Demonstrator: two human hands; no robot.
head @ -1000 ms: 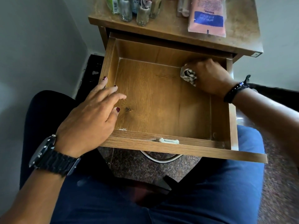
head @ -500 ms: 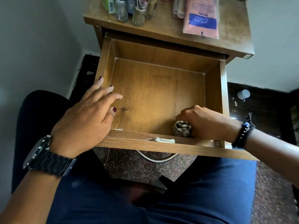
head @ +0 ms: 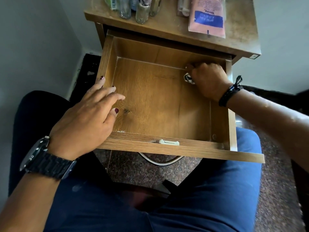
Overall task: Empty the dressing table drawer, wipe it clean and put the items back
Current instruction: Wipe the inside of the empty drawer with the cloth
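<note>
My right hand [head: 207, 80] grips the cloth [head: 188, 78] in the far right corner of the drawer [head: 107, 64]. My left hand [head: 87, 121] rests flat and relaxed on its left wall. I should press firmly into the corners, where dust collects.

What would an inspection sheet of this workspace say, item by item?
Surface: brown wooden dressing table top, dusty.
Job's things: pulled-out wooden drawer, nothing in it but the cloth; white crumbs at its front left corner; crumpled black-and-white cloth at its back right corner.
Clutter: glass bottles and pink-and-blue sachet on the top.
Hands: left hand rests flat on the drawer's left front corner; right hand grips the cloth.
Cables: nothing seen.
Surroundings: grey walls, speckled floor.
</note>
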